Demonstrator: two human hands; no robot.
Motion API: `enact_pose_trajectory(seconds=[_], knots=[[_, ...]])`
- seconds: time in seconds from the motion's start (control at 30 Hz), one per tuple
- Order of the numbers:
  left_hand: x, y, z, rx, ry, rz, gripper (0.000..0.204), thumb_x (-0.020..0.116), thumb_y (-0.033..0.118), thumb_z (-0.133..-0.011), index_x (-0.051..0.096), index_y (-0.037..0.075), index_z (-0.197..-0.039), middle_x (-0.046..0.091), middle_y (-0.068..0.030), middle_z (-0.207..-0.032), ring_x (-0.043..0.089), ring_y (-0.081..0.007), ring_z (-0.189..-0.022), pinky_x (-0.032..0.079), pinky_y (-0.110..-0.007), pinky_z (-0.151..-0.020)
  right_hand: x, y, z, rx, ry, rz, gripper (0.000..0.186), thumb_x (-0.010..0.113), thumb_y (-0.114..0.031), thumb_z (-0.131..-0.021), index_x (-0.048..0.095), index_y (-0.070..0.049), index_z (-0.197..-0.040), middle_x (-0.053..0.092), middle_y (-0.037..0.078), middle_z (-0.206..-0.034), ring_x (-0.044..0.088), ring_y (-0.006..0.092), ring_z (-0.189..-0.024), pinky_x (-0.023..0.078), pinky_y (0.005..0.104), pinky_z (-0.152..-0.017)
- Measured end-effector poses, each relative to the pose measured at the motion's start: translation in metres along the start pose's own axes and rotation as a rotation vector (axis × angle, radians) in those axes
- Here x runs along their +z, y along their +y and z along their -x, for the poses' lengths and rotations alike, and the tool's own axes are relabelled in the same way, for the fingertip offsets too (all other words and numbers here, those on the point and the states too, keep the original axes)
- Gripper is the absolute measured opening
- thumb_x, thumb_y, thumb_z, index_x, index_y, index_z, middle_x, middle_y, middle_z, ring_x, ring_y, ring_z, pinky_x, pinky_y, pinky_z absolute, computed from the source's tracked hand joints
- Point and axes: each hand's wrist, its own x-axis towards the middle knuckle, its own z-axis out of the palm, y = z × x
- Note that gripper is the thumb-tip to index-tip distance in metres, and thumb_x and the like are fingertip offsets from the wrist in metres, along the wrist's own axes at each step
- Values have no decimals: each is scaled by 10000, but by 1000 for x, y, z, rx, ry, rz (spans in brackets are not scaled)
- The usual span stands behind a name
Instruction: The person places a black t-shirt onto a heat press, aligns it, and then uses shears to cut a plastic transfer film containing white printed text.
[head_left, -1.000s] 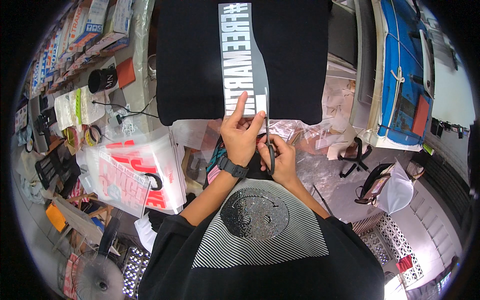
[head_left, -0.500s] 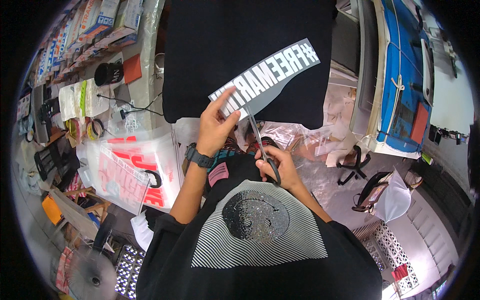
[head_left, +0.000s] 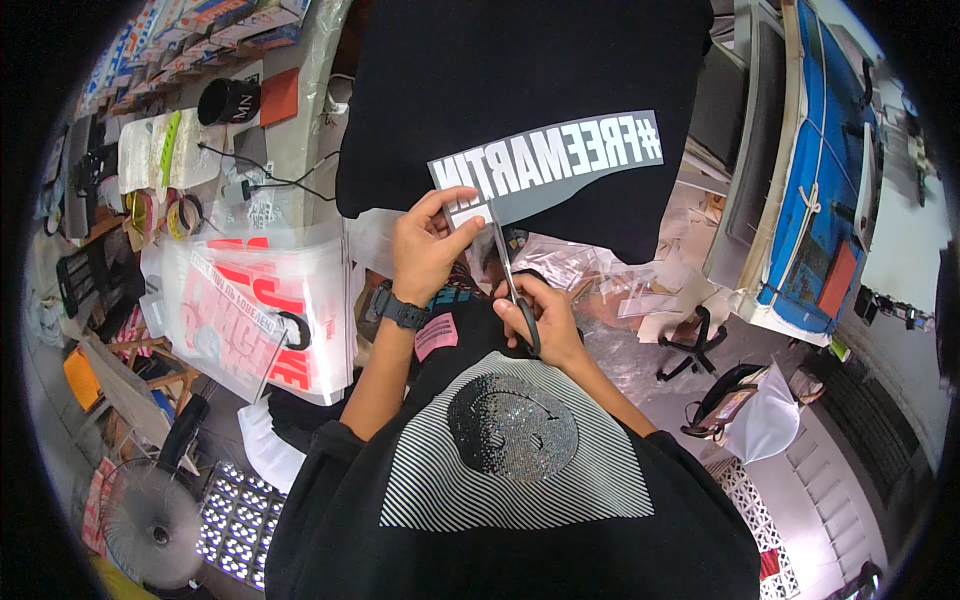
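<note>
My left hand (head_left: 428,248) pinches the left end of a grey film strip (head_left: 570,188) with large white mirrored lettering. In my right hand (head_left: 548,318) is a pair of scissors (head_left: 506,268), its handles around my fingers. The blades point up and away from me and meet the strip's lower edge, close to my left fingertips. Part of that edge is cut in a curve. Beyond the strip a black garment-like cloth (head_left: 520,70) is spread out; the strip is held over its near edge.
Printed clear sheets (head_left: 255,310) in red and pink lie stacked at the left. Behind them are a black mug (head_left: 228,102), tape rolls (head_left: 186,214) and a cable. A fan (head_left: 155,530) stands at lower left. A blue panel (head_left: 805,190) with white cord is at the right.
The strip has turned clockwise and lies more level, its right end lower. The scissors and my right hand have shifted slightly left. Both hands keep their hold, and the whole view has tilted a little.
</note>
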Motion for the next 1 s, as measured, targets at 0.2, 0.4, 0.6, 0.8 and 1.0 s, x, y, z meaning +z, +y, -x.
enact_pose_trajectory(seconds=[0.2, 0.4, 0.6, 0.8, 1.0], knots=[[-2, -2, -1, 2, -10, 57, 358, 716, -39, -842, 632, -26, -1189, 655, -79, -1115, 645, -116, -977, 531, -238, -829, 2, 1, -1, 20, 8, 33, 250, 693, -190, -918, 605, 19, -1024, 554, -26, -624, 526, 31, -505, 450, 203, -442], [-1, -1, -1, -11, 11, 60, 385, 717, -62, -818, 643, -42, -1195, 604, -43, -1101, 629, -97, -973, 515, -212, -809, 4, 0, -3, -1, 15, 41, 252, 694, -194, -919, 609, 20, -1022, 545, -24, -609, 514, 30, -493, 441, 203, -437], [-3, -6, -2, 33, 15, -24, 453, 745, -35, -799, 638, -39, -1239, 587, -38, -1076, 605, -82, -931, 487, -201, -782, 5, -1, -5, -10, 21, 47, 248, 689, -199, -924, 613, 20, -1014, 545, -21, -602, 509, 34, -484, 432, 204, -435], [2, -4, -1, 68, 32, -48, 466, 741, -35, -804, 627, -43, -1256, 585, -43, -1079, 605, -87, -953, 484, -202, -787, 4, 1, -4, 1, 25, 32, 251, 687, -206, -925, 616, 21, -1004, 551, -18, -604, 515, 38, -483, 428, 204, -436], [2, -4, -1, 41, 34, -28, 476, 742, -36, -805, 620, -44, -1265, 583, -44, -1078, 604, -83, -947, 485, -201, -776, 4, 4, -5, -19, 38, 50, 248, 687, -207, -923, 618, 20, -995, 550, -15, -590, 515, 40, -465, 419, 203, -425]])
